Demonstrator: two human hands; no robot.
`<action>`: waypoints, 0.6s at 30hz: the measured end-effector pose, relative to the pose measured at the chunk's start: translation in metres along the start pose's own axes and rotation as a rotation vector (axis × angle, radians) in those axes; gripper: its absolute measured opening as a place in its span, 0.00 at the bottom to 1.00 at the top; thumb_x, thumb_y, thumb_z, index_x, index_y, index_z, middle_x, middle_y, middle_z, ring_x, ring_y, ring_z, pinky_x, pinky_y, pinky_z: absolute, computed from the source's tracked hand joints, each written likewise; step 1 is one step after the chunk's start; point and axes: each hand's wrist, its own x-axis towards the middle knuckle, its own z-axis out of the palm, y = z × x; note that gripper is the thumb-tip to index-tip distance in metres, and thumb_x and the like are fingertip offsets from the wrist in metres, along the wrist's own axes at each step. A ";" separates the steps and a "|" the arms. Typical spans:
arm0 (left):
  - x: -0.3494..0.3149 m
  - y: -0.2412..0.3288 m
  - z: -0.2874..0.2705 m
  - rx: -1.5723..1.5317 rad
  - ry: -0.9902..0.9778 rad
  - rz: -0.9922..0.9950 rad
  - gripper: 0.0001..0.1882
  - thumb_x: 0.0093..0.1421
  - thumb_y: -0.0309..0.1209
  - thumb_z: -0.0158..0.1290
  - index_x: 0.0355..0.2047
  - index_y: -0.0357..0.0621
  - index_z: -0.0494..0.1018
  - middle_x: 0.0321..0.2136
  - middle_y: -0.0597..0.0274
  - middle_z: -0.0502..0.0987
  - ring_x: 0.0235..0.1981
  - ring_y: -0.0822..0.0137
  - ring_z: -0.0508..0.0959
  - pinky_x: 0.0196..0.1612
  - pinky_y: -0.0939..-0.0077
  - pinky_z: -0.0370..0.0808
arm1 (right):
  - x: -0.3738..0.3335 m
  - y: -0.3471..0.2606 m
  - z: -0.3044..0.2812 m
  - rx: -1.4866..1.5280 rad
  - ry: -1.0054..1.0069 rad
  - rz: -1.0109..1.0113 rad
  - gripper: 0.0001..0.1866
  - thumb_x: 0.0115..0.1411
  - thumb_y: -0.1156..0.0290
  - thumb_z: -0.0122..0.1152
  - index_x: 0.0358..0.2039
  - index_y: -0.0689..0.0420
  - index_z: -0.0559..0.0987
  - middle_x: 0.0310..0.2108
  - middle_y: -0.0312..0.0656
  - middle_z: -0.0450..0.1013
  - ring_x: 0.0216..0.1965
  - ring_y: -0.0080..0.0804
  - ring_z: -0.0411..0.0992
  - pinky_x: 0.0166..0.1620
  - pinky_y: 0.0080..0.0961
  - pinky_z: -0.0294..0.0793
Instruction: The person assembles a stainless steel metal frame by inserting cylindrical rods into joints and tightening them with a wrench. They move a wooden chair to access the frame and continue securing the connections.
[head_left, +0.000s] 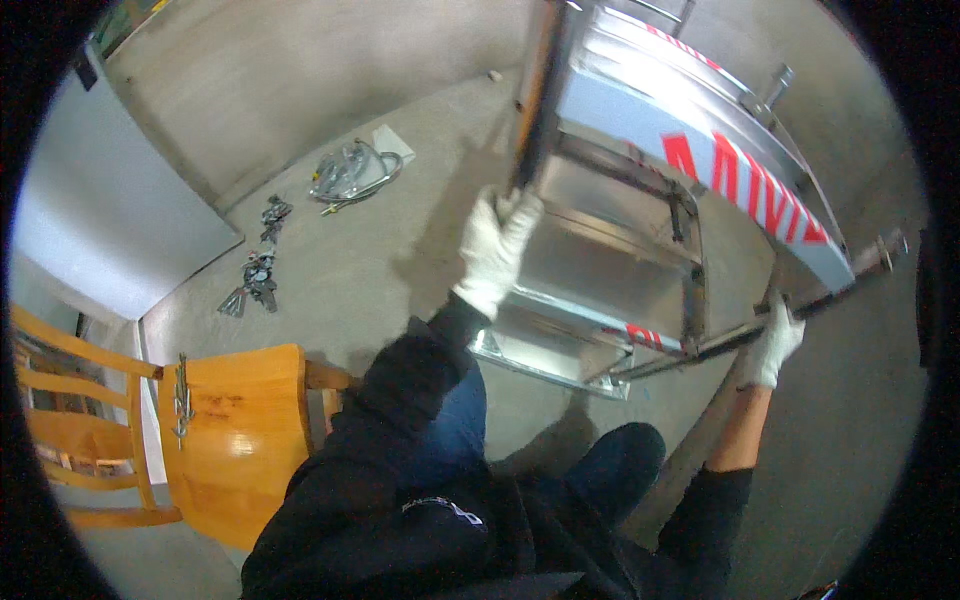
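Observation:
A stainless steel stand [620, 255], with shelves and tubular legs, fills the space in front of me. Blue-white film with red print [735, 170] covers part of its upper edge. My left hand [492, 250], in a white glove, is closed on the end of the stand's left upright tube [545, 95]. Farther right, my gloved right hand [772, 345] grips the long tube on the right [735, 340]; the tube hides part of its fingers. The stand looks tilted, and its lower rail is near my knees.
A wooden chair [235, 425] stands at my left, with thin metal rods [181, 400] on its seat. Small bagged parts [258, 280] lie on the floor, near a coiled hose [365, 185] with a plastic bag. Behind them are a grey panel [110, 190] and a concrete wall [300, 70].

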 end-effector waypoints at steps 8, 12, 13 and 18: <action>-0.008 -0.022 -0.015 -0.057 -0.089 0.047 0.30 0.57 0.59 0.57 0.36 0.41 0.69 0.23 0.66 0.67 0.26 0.72 0.67 0.32 0.74 0.67 | -0.012 0.017 -0.016 -0.019 0.048 0.008 0.13 0.57 0.75 0.63 0.43 0.60 0.73 0.35 0.37 0.71 0.32 0.26 0.71 0.36 0.28 0.72; -0.007 -0.026 -0.016 -0.075 -0.091 0.049 0.31 0.57 0.59 0.57 0.37 0.40 0.69 0.25 0.65 0.69 0.28 0.72 0.69 0.33 0.75 0.68 | -0.010 0.025 -0.018 -0.039 0.049 -0.008 0.17 0.57 0.76 0.65 0.46 0.63 0.75 0.40 0.38 0.74 0.37 0.26 0.71 0.40 0.27 0.74; -0.007 -0.028 -0.018 -0.073 -0.077 0.063 0.31 0.57 0.60 0.58 0.38 0.40 0.69 0.25 0.65 0.70 0.28 0.72 0.69 0.33 0.76 0.68 | -0.010 0.028 -0.015 -0.046 0.058 -0.013 0.17 0.56 0.76 0.65 0.47 0.63 0.75 0.40 0.38 0.74 0.38 0.27 0.71 0.40 0.27 0.74; -0.009 -0.034 -0.015 0.014 0.006 0.079 0.30 0.55 0.56 0.60 0.39 0.41 0.69 0.25 0.62 0.72 0.28 0.68 0.73 0.35 0.73 0.71 | -0.008 0.033 -0.019 -0.040 0.077 -0.069 0.21 0.54 0.78 0.67 0.49 0.64 0.74 0.43 0.41 0.73 0.39 0.29 0.71 0.44 0.29 0.73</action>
